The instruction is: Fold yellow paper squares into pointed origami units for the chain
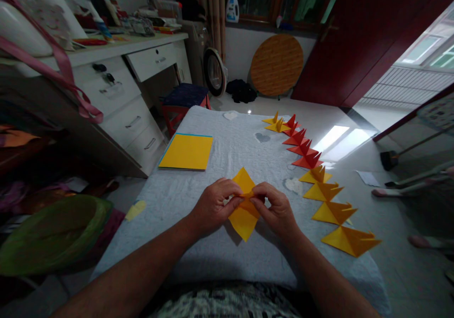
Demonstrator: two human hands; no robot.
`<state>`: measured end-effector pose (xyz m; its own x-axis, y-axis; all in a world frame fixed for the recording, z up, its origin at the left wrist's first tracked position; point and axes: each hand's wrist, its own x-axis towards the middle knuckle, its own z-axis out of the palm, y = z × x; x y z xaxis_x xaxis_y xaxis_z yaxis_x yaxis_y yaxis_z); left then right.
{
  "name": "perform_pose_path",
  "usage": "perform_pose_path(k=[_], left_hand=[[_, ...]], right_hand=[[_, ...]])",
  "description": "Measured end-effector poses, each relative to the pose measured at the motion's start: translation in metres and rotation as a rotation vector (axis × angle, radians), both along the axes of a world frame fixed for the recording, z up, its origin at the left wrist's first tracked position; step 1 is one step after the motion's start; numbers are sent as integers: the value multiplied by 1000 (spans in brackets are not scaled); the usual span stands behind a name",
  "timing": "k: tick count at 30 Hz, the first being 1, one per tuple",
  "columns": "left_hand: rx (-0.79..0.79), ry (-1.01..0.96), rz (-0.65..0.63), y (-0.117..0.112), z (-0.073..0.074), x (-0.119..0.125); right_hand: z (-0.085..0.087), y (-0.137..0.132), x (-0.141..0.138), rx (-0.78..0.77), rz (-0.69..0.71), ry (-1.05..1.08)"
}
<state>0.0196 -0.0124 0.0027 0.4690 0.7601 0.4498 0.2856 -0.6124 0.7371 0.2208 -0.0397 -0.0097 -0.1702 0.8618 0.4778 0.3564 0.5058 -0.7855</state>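
A sheet of yellow origami paper (245, 223), partly folded, is held just above the cloth-covered table between my two hands. My left hand (218, 203) pinches its left side with thumb and forefinger. On the other side, my right hand (275, 208) pinches it in the same way, close to the left fingertips. The paper's upper and lower points stick out beyond the fingers, and its middle is partly hidden by them. To the left lies a stack of square yellow paper (187, 151). Folded yellow paper cranes (342, 214) and red paper cranes (301, 143) line the right side.
A grey-blue cloth (234, 143) covers the table. At the left stand a green-lined bin (53, 237) and a white desk (117, 100). Behind the table are a dark stool (186, 96), an open washing-machine door (214, 72) and a round wooden board (276, 65). Another person's legs (407, 190) show at right.
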Motion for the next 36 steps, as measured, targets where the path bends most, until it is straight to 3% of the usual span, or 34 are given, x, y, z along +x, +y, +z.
perform_pose_path(k=[6,19,25,27,32,36], left_hand=[[-173,3,5,-2,5,4],[-190,19,-38,-2,6,6],[-186,-70,142,4,5,1],[-292,-136,155,8,4,-2],[-893,-320,-7,17,-3,-4],[-967,-390,13,22,-9,0]], right_hand=[[2,0,-2,5,35,4],[2,0,-5,43,49,24],[6,-3,-5,-16,42,75],[6,-4,-4,-36,52,102],[5,-8,-1,-24,6,117],[5,-10,1,14,36,-3]])
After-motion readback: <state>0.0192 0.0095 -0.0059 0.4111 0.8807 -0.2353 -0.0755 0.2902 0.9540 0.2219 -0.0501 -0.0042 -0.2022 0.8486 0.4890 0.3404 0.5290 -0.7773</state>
